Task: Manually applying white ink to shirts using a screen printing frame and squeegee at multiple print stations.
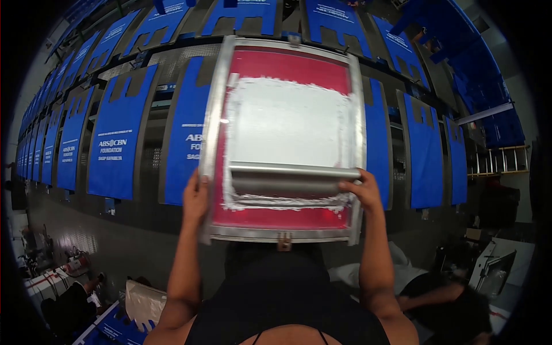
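A silk-screen printing frame (pixel 356 109) with metal sides and dark pink mesh is in front of me, above a row of blue bags. White ink (pixel 287 123) covers most of its mesh in a thick, rough-edged patch. Across the lower part of the mesh lies a metal-handled squeegee (pixel 287 179), with smeared ink below it. My left hand (pixel 196 198) is closed on the frame's left side. At the right side, my right hand (pixel 365 191) is closed round the frame's edge, its thumb against the squeegee's right end. Its other fingers are partly hidden.
Flat blue bags, including a printed blue bag (pixel 122 132), lie on dark boards in long curving rows to both sides. More bags (pixel 339 26) lie in the far row. A person in dark clothing (pixel 445 307) is at the lower right; a ladder (pixel 500 161) lies at the right.
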The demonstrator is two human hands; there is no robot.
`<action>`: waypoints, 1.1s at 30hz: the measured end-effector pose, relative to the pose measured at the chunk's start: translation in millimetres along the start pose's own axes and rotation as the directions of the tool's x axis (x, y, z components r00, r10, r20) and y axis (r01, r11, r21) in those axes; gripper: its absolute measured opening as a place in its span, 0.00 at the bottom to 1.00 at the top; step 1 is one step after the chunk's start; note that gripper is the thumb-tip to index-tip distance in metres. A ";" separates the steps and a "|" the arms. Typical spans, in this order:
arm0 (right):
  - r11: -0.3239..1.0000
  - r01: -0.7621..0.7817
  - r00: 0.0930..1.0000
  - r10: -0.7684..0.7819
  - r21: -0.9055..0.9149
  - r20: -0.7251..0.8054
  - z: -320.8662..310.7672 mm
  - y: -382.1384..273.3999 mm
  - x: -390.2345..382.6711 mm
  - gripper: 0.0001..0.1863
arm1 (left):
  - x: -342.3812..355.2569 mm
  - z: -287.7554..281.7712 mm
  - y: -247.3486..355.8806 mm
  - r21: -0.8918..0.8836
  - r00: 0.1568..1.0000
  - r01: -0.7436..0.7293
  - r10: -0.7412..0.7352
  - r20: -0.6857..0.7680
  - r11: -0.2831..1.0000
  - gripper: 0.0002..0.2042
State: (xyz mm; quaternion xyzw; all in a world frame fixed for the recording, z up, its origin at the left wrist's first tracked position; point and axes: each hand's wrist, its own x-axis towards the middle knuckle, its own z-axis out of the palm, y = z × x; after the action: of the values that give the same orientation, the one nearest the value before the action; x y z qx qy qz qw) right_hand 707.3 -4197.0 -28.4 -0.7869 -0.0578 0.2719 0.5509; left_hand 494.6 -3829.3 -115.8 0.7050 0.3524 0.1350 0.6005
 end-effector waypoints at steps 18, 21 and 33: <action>1.000 -0.009 1.000 0.009 0.002 0.003 -203.3 96.3 10.8 0.16 | -61.6 207.1 -3.7 0.112 0.999 0.011 -0.007 -0.033 0.994 0.23; 0.996 0.028 1.000 -0.027 -0.090 0.012 -201.2 99.0 22.9 0.16 | -52.5 209.2 -19.7 0.121 0.997 -0.025 0.033 -0.067 0.992 0.23; 0.998 0.041 0.998 -0.043 0.052 0.039 -186.4 110.1 12.9 0.18 | -45.2 201.7 -7.9 0.134 0.999 0.030 -0.028 -0.015 0.991 0.26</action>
State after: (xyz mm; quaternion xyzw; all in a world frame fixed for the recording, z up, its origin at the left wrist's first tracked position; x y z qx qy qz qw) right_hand 786.9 -4390.2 -86.4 -0.7655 -0.0782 0.2773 0.5754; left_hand 583.4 -4010.4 -161.6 0.7377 0.3748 0.1068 0.5513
